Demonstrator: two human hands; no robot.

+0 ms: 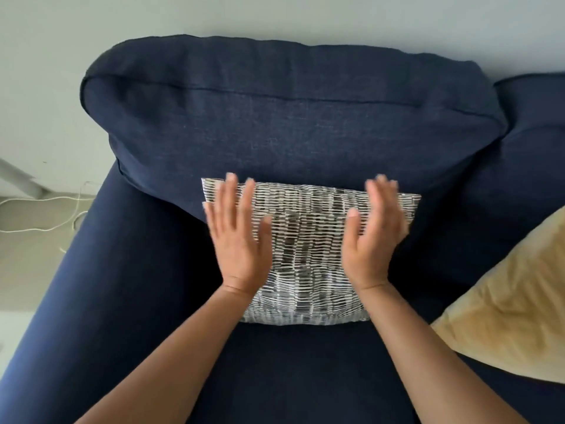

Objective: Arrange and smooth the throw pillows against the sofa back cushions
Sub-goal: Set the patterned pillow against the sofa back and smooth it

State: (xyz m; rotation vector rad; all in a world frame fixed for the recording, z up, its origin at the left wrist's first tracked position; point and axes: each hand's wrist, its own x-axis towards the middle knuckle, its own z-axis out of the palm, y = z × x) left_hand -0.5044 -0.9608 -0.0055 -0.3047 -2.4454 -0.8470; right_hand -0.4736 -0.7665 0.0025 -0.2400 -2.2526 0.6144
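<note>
A black-and-white patterned throw pillow (305,249) stands on the seat, leaning against the navy back cushion (290,117). My left hand (238,237) lies flat over the pillow's left side, fingers spread and pointing up. My right hand (373,237) is over the pillow's right side, fingers apart and slightly blurred; whether it touches the fabric is unclear. Neither hand grips anything. A yellow throw pillow (507,304) lies on the seat at the right, partly cut off by the frame edge.
The navy sofa armrest (70,301) runs along the left. A second back cushion (535,123) shows at the right. White cables (46,215) lie on the pale floor left of the sofa. A light wall stands behind.
</note>
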